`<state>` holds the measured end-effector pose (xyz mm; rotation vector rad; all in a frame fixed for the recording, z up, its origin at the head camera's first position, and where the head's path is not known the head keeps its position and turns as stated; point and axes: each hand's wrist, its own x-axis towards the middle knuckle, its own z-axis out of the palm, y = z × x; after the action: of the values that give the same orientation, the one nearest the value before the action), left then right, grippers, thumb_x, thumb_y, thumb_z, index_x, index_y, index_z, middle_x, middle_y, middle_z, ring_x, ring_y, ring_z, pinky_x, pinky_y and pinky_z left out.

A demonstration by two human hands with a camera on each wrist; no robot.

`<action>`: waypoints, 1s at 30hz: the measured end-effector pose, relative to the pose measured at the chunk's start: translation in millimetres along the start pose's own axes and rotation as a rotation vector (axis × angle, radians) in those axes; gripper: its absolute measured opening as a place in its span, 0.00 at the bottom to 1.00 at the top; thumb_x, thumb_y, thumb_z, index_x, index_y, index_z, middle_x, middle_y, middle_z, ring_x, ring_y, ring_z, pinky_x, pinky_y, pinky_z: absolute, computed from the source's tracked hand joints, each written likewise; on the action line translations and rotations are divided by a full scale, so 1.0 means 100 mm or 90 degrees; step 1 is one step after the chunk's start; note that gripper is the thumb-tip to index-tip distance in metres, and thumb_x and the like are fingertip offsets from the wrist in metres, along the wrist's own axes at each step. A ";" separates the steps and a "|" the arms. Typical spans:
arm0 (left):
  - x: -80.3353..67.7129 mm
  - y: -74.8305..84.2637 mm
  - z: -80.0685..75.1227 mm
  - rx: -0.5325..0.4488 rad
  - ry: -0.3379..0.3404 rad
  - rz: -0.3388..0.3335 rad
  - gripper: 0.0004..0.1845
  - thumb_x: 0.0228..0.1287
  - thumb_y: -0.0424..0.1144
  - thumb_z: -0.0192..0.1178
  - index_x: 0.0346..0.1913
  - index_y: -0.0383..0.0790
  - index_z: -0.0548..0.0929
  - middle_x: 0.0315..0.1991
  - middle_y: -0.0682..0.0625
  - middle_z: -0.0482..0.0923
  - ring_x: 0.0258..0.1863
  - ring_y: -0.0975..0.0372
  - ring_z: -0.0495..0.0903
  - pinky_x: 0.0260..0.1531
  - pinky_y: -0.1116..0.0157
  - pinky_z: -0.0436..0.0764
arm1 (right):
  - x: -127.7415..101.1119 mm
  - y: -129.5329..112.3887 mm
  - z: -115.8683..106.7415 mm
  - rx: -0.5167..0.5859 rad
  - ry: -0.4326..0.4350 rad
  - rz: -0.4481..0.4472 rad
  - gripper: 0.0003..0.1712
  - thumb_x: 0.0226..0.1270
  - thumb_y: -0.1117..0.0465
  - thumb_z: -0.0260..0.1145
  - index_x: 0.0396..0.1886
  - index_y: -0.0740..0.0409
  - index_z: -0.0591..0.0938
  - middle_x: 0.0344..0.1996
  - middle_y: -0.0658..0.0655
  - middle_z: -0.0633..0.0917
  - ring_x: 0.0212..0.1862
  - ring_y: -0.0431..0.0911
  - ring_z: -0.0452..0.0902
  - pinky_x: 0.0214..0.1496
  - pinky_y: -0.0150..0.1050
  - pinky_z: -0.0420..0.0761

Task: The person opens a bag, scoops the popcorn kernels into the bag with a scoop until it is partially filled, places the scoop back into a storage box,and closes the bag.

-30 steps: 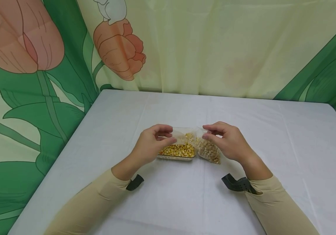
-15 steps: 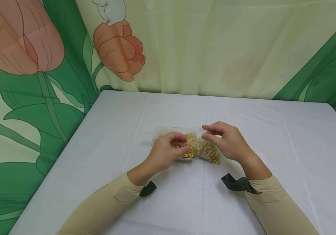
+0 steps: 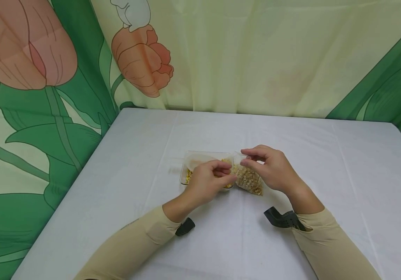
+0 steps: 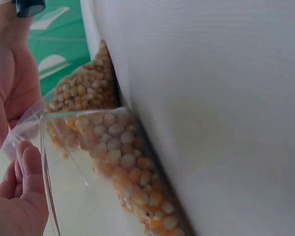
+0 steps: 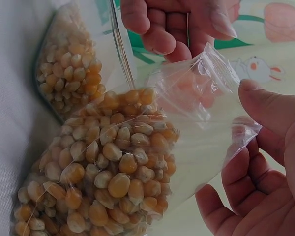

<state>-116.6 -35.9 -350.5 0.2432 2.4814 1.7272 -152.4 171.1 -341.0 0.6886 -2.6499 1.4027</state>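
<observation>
A clear plastic bag (image 3: 249, 181) of corn kernels stands on the table, leaning toward the right side of a clear rectangular container (image 3: 183, 179). My right hand (image 3: 270, 167) pinches the bag's thin upper edge between thumb and fingers, as the right wrist view of the bag (image 5: 103, 167) shows. Loosely bent, the fingers of my left hand (image 3: 207, 181) hover over the container, close to the bag's mouth, with nothing between them. Corn kernels (image 4: 132, 162) lie inside the container; my left hand hides part of them in the head view.
A white cloth covers the table (image 3: 291, 249). Behind it hangs a curtain (image 3: 256, 58) printed with large flowers and leaves. Black wrist mounts (image 3: 281, 218) stick out below both beige sleeves (image 3: 330, 241).
My left hand has moved right across the container toward the bag, uncovering the container's left end. The right hand and the bag have stayed almost still.
</observation>
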 end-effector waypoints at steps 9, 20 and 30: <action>0.02 0.03 0.08 -0.004 0.018 0.030 0.08 0.63 0.33 0.68 0.43 0.35 0.86 0.34 0.51 0.85 0.33 0.66 0.84 0.30 0.70 0.82 | 0.00 0.01 0.01 -0.001 0.006 -0.011 0.15 0.65 0.65 0.72 0.51 0.65 0.86 0.37 0.52 0.86 0.41 0.43 0.80 0.45 0.31 0.78; 0.07 0.03 0.11 -0.017 0.039 0.059 0.11 0.60 0.28 0.63 0.46 0.32 0.84 0.34 0.50 0.81 0.35 0.65 0.80 0.37 0.70 0.80 | 0.00 0.00 -0.01 0.007 -0.005 0.014 0.17 0.67 0.63 0.71 0.53 0.66 0.85 0.38 0.53 0.86 0.44 0.46 0.81 0.47 0.33 0.80; 0.13 0.17 0.06 -0.042 0.047 0.117 0.10 0.60 0.24 0.58 0.45 0.29 0.82 0.34 0.47 0.80 0.35 0.65 0.79 0.41 0.70 0.82 | 0.00 0.07 -0.09 0.026 0.023 0.032 0.19 0.78 0.57 0.59 0.60 0.65 0.82 0.47 0.58 0.85 0.46 0.47 0.77 0.45 0.31 0.75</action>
<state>-127.0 -21.7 -336.7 0.4213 2.5173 1.9183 -156.4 181.3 -341.2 0.5976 -2.6359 1.4723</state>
